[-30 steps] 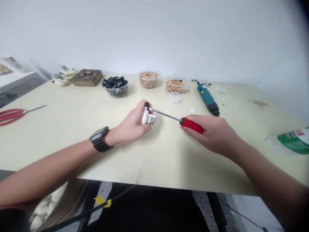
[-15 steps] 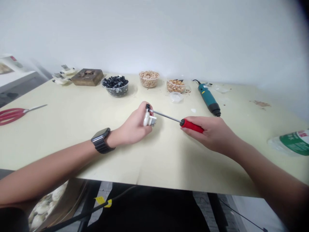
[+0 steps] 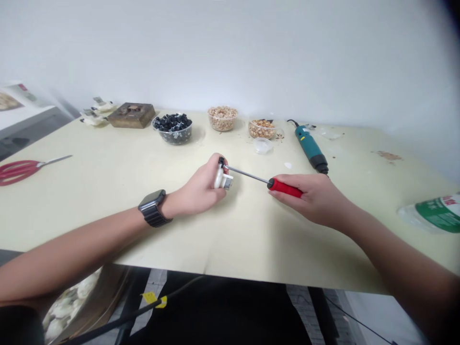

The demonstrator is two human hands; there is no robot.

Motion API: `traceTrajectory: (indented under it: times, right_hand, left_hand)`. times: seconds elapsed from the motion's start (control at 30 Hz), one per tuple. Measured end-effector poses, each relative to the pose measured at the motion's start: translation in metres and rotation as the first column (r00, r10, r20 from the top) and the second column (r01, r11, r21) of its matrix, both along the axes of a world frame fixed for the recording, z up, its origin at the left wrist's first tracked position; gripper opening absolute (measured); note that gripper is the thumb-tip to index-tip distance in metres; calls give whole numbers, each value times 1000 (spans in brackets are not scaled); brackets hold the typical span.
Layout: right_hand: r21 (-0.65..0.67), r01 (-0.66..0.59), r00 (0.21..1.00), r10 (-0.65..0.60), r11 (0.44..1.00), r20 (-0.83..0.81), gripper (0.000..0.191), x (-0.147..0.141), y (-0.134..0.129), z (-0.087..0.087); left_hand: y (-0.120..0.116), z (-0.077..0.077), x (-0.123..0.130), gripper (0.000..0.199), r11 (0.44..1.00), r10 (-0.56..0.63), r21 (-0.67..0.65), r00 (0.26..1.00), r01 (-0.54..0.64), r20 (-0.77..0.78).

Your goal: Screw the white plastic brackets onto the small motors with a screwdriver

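My left hand, with a dark watch on its wrist, is closed around a small white part that has grey prongs on its right side. A small black piece sits at the top of that part, beside my fingertips. In my right hand is a screwdriver, gripped by its red handle. Its metal shaft points left, and the tip meets the black piece. Both hands are above the middle of the table, and my left fingers partly hide the white part.
Along the back stand a wooden block, a tub of black pieces and two tubs of small brass-coloured pieces. A teal power tool lies right of them. Red scissors lie left; a green-labelled bottle lies right.
Both hands hold nearly the same position, with the screwdriver tip still at the black piece. The whole view has shifted very slightly.
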State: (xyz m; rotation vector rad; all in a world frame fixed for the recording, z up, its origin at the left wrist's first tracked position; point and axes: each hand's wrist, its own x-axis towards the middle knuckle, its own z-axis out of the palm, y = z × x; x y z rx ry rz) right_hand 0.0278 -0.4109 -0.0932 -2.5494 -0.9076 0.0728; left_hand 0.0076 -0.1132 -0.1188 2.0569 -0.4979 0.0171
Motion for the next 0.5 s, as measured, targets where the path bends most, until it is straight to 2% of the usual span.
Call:
traceTrajectory:
  times: [0.13, 0.3, 0.5]
  right_hand:
    - [5, 4, 999, -4, 1000, -51, 33, 0, 1, 2]
    - [29, -10, 997, 12, 1000, -74, 34, 0, 0, 7]
    - [-56, -1, 992, -6, 998, -123, 33, 5, -7, 9]
  left_hand:
    - [1, 0, 0, 43, 1000, -7, 18, 999, 6, 40]
    - [3, -3, 2, 44, 998, -19, 62, 985, 8, 172]
    - [4, -13, 8, 42, 989, -79, 137, 979, 54, 187]
